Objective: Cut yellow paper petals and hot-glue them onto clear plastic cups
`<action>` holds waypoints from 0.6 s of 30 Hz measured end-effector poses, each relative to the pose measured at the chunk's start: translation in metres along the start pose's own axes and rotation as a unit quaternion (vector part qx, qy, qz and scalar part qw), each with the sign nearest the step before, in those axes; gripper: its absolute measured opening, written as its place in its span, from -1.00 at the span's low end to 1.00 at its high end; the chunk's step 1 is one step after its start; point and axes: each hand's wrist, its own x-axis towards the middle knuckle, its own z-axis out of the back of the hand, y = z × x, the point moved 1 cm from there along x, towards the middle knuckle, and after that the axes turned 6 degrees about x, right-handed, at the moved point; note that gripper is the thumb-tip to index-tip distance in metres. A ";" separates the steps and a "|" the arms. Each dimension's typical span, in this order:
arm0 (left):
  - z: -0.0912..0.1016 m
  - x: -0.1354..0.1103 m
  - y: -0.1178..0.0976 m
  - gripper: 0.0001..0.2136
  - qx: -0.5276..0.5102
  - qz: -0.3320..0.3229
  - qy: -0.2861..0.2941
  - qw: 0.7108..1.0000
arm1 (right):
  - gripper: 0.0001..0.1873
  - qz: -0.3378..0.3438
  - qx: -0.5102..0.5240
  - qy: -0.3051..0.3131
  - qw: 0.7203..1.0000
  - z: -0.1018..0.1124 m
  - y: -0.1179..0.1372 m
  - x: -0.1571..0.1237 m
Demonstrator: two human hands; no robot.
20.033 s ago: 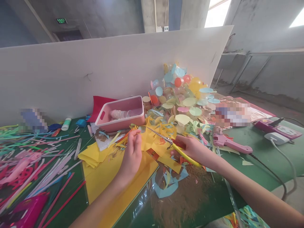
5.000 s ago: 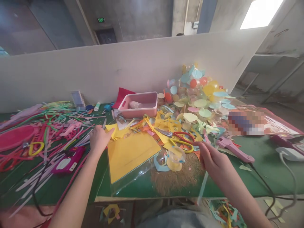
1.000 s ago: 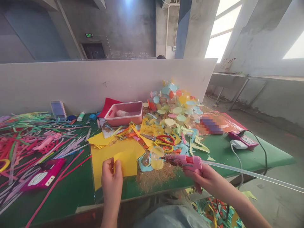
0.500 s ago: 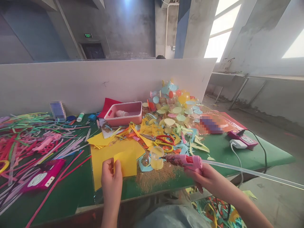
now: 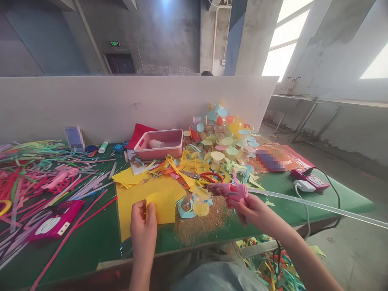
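The right hand wraps closed around a pink hot-glue gun, a long clear glue stick trailing behind. The left hand pinches a square of yellow paper over a larger yellow card on the green worktable.

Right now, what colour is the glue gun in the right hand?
The glue gun is pink, with a speckled barrel. The head view shows it best.

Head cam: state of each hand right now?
Left hand: closed, holding a yellow paper square.
Right hand: closed, holding a pink glue gun.
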 end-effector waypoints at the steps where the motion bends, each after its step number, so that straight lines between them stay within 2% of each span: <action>1: 0.000 0.000 0.001 -0.67 -0.003 0.001 0.004 1.000 | -0.53 0.005 -0.001 0.000 1.000 -0.002 0.001 0.003; 18: 0.001 -0.001 -0.003 -0.64 -0.006 0.011 0.012 1.000 | -0.50 -0.003 -0.012 0.004 1.000 -0.007 -0.006 0.020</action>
